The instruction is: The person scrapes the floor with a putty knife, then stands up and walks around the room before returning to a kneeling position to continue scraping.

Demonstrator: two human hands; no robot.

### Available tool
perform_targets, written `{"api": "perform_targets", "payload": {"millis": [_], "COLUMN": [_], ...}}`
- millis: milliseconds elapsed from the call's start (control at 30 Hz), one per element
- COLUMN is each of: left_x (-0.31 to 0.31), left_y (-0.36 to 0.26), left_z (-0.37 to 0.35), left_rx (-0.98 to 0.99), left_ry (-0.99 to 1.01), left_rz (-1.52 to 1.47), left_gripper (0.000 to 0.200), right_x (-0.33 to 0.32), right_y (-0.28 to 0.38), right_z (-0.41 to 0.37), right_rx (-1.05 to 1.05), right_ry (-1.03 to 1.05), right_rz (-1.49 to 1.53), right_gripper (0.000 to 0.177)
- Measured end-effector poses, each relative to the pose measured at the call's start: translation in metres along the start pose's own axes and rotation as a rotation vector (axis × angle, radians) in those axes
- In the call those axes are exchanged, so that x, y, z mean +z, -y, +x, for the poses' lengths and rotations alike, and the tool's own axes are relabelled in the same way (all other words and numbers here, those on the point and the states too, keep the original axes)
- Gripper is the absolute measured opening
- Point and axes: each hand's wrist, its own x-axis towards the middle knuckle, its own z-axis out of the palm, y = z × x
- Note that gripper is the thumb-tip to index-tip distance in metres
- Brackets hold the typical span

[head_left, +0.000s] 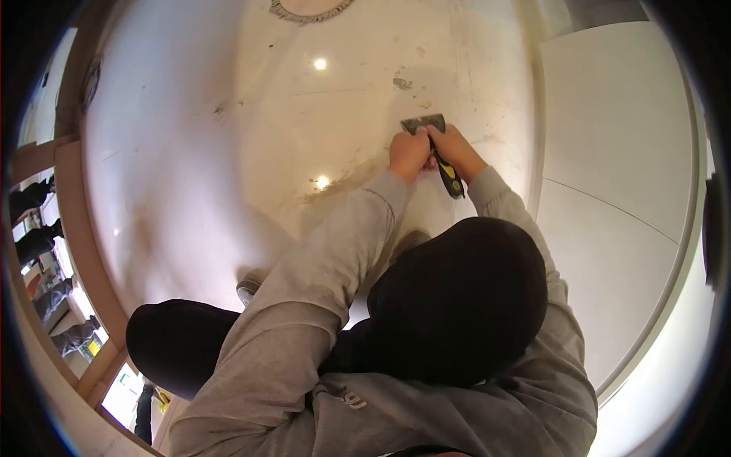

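Both of my hands are together on a wide-bladed scraper with a black and yellow handle. My left hand has its fingers closed at the near side of the blade. From the right, my right hand wraps round the upper part of the handle, its thumb beside the other one. The dark metal blade points away from me, just above the pale, glossy floor; whether it touches cannot be made out. Small yellowish crumbs and a grey smudge lie beyond the blade.
A white panel runs along the right side. Brown frames stand at the left, with dark items behind them. A fringed round thing is at the top edge. My bent knees and shoes are close below my hands.
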Motion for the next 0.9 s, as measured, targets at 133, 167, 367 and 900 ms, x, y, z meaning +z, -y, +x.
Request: {"api": "perform_targets", "payload": {"millis": [133, 167, 367, 900], "left_x": [0.001, 0.000, 0.000, -0.020], "left_y": [-0.036, -0.044, -0.020, -0.019], "left_z": [0.035, 0.039, 0.029, -0.013], "left_rx": [0.164, 0.231, 0.153, 0.030], "left_ry": [-0.119, -0.163, -0.149, 0.220], "left_rz": [0.097, 0.136, 0.054, 0.137], "left_gripper": [0.041, 0.045, 0.037, 0.030], "right_x": [0.007, 0.009, 0.000, -0.054], "right_y": [0.032, 0.038, -0.006, 0.117], "right_z": [0.044, 0.048, 0.060, 0.102], "right_rx": [-0.009, -0.063, -0.214, -0.496], "right_ry": [0.165, 0.198, -0.070, -0.058], "right_rz": [0.018, -0.023, -0.276, -1.291], "right_gripper": [0.031, 0.032, 0.048, 0.049]}}
